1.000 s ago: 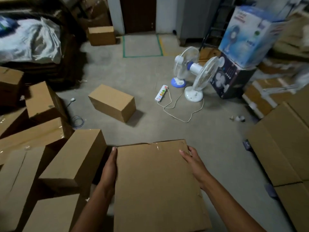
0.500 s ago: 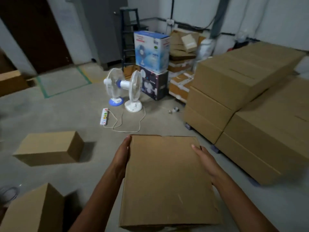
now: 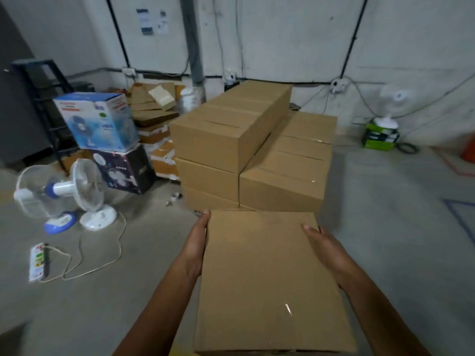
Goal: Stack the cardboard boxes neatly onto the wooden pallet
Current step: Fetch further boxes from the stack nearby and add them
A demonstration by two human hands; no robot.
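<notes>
I carry a plain cardboard box [image 3: 267,281] flat in front of me at the lower middle of the view. My left hand [image 3: 196,245] presses its left side and my right hand [image 3: 325,249] presses its right side. Straight ahead stands a stack of cardboard boxes [image 3: 257,155]: a taller row on the left, a lower row on the right. The carried box's far edge overlaps the foot of that stack in the view. The pallet under the stack is hidden.
Two white table fans [image 3: 64,194] stand on the floor at left, with a power strip [image 3: 38,262] and its loose cord [image 3: 102,258]. Fan cartons [image 3: 102,124] and flattened cardboard sit behind them. A green box [image 3: 380,136] with a fan on it is at the far right wall.
My view has swung to the right, from the scattered boxes on the floor to the stack, which now lies straight ahead and closer. Both hands keep their hold on the box.
</notes>
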